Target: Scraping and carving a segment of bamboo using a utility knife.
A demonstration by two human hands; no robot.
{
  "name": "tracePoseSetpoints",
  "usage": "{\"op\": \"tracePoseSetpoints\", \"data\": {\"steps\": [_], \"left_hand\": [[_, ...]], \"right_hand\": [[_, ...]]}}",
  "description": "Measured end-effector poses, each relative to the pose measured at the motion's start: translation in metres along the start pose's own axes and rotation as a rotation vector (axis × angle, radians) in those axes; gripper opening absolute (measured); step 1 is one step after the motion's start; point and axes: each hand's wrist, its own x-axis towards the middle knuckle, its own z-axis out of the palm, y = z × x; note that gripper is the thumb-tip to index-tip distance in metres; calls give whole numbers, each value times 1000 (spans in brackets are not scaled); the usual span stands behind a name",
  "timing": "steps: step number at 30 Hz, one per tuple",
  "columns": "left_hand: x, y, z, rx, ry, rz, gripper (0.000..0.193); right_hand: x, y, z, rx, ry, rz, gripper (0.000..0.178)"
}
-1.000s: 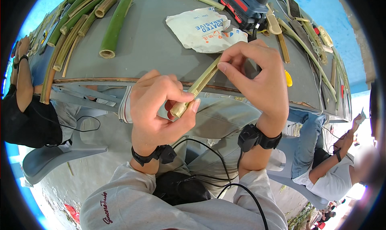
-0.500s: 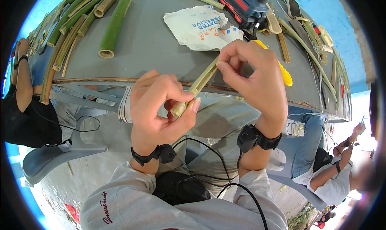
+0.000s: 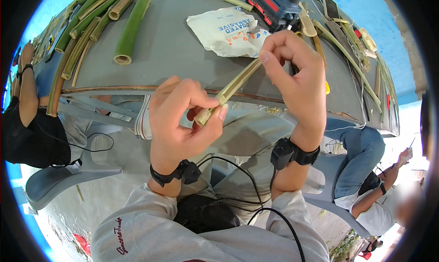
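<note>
A short length of split green bamboo (image 3: 238, 84), hollowed along its side, slants over the table's near edge. My left hand (image 3: 180, 120) is closed on its lower, near end, pinching it between thumb and fingers. At the far, upper end, the thumb and fingertips of my right hand (image 3: 297, 76) close on the tip. The open groove faces up between the two hands. A torn white sheet of abrasive paper (image 3: 224, 33) lies printed side up just beyond the bamboo. Only a sliver of a yellow tool (image 3: 327, 88) shows beside my right hand, which hides the rest.
Several bamboo stalks (image 3: 132, 28) are piled at the table's far left. A blue and black power tool (image 3: 274, 8) stands at the back. Strips, cords and a phone (image 3: 330, 6) lie to the right. One person (image 3: 34, 124) sits left, another (image 3: 379, 193) right.
My right hand has shifted up and slightly right along with the bamboo's far end, and now covers more of the yellow tool. The left hand stays nearly still. The person at right has moved a leg.
</note>
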Motion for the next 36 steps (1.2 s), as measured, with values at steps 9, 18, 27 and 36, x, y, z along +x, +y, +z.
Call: {"op": "tracePoseSetpoints", "data": {"steps": [9, 18, 27, 36], "left_hand": [[-2, -2, 0, -2, 2, -10, 24], [-2, -2, -4, 75, -35, 46, 21], [1, -3, 0, 79, 8, 76, 26], [1, -2, 0, 88, -11, 56, 28]], "right_hand": [[2, 4, 2, -8, -53, -126, 4], [-4, 1, -3, 69, -206, -66, 9], [-1, 1, -4, 59, -265, -122, 11], [-2, -1, -4, 85, -288, -54, 7]]}}
